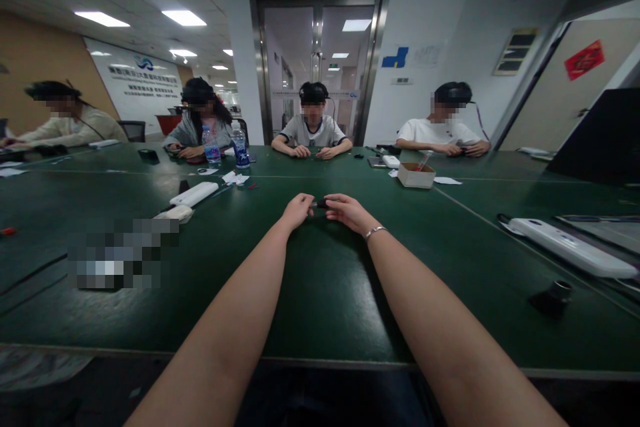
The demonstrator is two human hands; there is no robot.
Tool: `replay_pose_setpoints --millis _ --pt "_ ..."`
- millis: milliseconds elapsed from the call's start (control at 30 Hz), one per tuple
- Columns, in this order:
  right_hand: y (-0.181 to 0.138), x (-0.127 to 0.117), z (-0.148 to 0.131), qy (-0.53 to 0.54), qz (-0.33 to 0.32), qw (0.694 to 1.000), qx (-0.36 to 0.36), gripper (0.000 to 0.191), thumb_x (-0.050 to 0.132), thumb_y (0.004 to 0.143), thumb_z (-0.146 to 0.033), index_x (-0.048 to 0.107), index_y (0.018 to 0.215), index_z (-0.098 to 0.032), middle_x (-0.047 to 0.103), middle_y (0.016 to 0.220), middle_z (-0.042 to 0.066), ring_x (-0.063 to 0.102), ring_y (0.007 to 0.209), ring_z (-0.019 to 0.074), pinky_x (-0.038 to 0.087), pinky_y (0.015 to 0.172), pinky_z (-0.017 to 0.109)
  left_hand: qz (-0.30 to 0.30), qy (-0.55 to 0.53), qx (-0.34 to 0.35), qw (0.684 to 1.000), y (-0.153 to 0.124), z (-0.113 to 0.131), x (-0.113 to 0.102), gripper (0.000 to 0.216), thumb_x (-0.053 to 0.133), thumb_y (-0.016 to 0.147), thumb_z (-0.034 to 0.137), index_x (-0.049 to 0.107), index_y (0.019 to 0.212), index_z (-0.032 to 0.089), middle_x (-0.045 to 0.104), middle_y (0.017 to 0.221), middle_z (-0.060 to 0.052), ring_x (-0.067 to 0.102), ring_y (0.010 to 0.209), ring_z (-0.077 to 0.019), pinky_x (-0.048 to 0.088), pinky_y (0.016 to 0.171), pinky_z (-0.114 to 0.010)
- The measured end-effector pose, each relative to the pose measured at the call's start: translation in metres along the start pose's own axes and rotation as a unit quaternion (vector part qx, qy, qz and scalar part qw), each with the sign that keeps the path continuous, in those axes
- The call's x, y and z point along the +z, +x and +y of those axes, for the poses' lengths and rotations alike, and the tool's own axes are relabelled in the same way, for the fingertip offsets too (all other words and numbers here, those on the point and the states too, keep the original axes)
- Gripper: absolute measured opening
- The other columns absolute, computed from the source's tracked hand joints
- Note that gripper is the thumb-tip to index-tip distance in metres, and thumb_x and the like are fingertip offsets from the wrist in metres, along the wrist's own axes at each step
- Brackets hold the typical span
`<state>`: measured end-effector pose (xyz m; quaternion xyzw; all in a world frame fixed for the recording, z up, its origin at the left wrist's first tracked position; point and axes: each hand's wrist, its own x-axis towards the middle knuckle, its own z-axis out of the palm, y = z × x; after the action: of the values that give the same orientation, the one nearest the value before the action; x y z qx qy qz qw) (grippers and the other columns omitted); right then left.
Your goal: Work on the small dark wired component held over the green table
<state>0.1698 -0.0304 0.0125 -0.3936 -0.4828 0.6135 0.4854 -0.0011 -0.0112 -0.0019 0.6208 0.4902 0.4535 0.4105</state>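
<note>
Both my arms reach out over the green table (320,320). Between my hands is a small black object with a paler, metallic-looking end (320,204); its kind is too small to make out. My left hand (299,211) pinches the paler end on the left. Around the black end on the right, the fingers of my right hand (349,212) are closed, and they hide part of it. A silver bracelet (376,231) circles my right wrist.
White power strips (195,194) lie to the left and right. A black piece with a metallic ring (554,299) sits near right. Farther off are an open box (417,175), bottles (241,147) and paper scraps (235,178). Several people sit along the far side.
</note>
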Motion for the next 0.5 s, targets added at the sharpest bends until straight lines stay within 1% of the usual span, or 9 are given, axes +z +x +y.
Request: replay_pose_setpoints --millis 33,67,133,200,267,333,400,467,500 --pt "-0.0003 0.0001 -0.0003 0.0 0.004 1.0 0.001 0.016 0.062 0.082 -0.003 0.062 0.094 -0.015 0.067 0.071 0.002 0.063 0.052 0.0088 0.056 0.054 0.019 0.003 -0.001 0.012 1.0 0.0004 -0.0008 -0.0004 0.022 0.051 0.088 0.028 0.058 0.102 0.013 0.056 0.062 0.0 0.05 0.055 -0.0104 0.04 0.06 -0.024" --pt "-0.0005 0.0001 -0.0005 0.001 0.008 1.0 0.001 0.017 0.062 0.082 -0.003 0.062 0.094 -0.015 0.066 0.069 0.001 0.063 0.052 0.009 0.057 0.054 0.019 0.007 -0.007 0.023 1.0 0.0005 -0.0014 -0.0008 0.024 0.059 0.083 0.024 0.057 0.104 0.014 0.057 0.066 0.0 0.051 0.058 -0.0102 0.041 0.062 -0.023" --pt "-0.0005 0.0 -0.0007 0.001 0.013 1.0 0.003 0.017 0.061 0.082 -0.003 0.061 0.094 -0.015 0.066 0.068 0.001 0.063 0.052 0.0094 0.057 0.054 0.02 0.017 -0.022 0.029 0.999 0.0004 -0.0019 -0.0011 0.037 0.067 0.075 0.021 0.056 0.109 0.015 0.061 0.076 -0.001 0.054 0.064 -0.0105 0.042 0.066 -0.023" --pt "-0.0001 -0.0001 -0.0006 0.0 0.011 1.0 0.004 0.017 0.061 0.083 -0.003 0.061 0.095 -0.015 0.066 0.067 0.001 0.064 0.053 0.0096 0.057 0.054 0.02 0.017 -0.028 0.012 0.999 0.0 -0.0012 -0.0007 0.034 0.065 0.077 0.026 0.056 0.109 0.016 0.062 0.077 -0.002 0.054 0.064 -0.0112 0.043 0.066 -0.024" --pt "0.0006 -0.0002 -0.0001 -0.003 0.005 1.0 0.003 0.017 0.061 0.083 -0.003 0.061 0.095 -0.015 0.066 0.066 0.001 0.064 0.053 0.0096 0.057 0.054 0.019 0.004 -0.022 -0.002 1.0 -0.0005 0.0001 0.0 0.025 0.052 0.086 0.033 0.058 0.102 0.014 0.059 0.067 -0.001 0.052 0.058 -0.0114 0.041 0.062 -0.024" --pt "0.0014 -0.0004 0.0005 -0.004 0.002 1.0 0.0 0.017 0.062 0.083 -0.003 0.062 0.095 -0.015 0.065 0.066 0.001 0.064 0.053 0.0095 0.057 0.053 0.019 -0.004 -0.011 0.009 1.0 -0.0007 0.0014 0.0 0.025 0.046 0.088 0.032 0.06 0.096 0.014 0.053 0.058 0.001 0.049 0.054 -0.0113 0.04 0.06 -0.024" --pt "0.0018 -0.0006 0.0009 -0.001 0.003 1.0 -0.001 0.017 0.064 0.082 -0.004 0.062 0.095 -0.015 0.065 0.065 0.0 0.064 0.052 0.0096 0.057 0.053 0.019 0.004 -0.002 0.024 1.0 -0.0008 0.0022 -0.0007 0.022 0.053 0.083 0.027 0.061 0.098 0.015 0.053 0.058 0.002 0.049 0.056 -0.0113 0.039 0.06 -0.023" --pt "0.0018 -0.001 0.0009 0.001 0.002 1.0 -0.001 0.018 0.066 0.081 -0.005 0.062 0.094 -0.015 0.065 0.065 0.001 0.064 0.052 0.0097 0.057 0.053 0.019 0.012 -0.006 0.02 1.0 -0.0008 0.0026 -0.0014 0.029 0.059 0.077 0.025 0.06 0.104 0.016 0.056 0.063 0.002 0.051 0.058 -0.0115 0.039 0.06 -0.023" --pt "0.0017 -0.0011 0.0008 0.002 0.0 1.0 0.0 0.017 0.066 0.081 -0.005 0.062 0.094 -0.015 0.066 0.066 0.001 0.064 0.052 0.0097 0.057 0.053 0.019 0.011 -0.011 0.011 1.0 -0.0007 0.0026 -0.0016 0.03 0.059 0.078 0.027 0.059 0.106 0.016 0.057 0.064 0.002 0.051 0.058 -0.0115 0.039 0.059 -0.023"
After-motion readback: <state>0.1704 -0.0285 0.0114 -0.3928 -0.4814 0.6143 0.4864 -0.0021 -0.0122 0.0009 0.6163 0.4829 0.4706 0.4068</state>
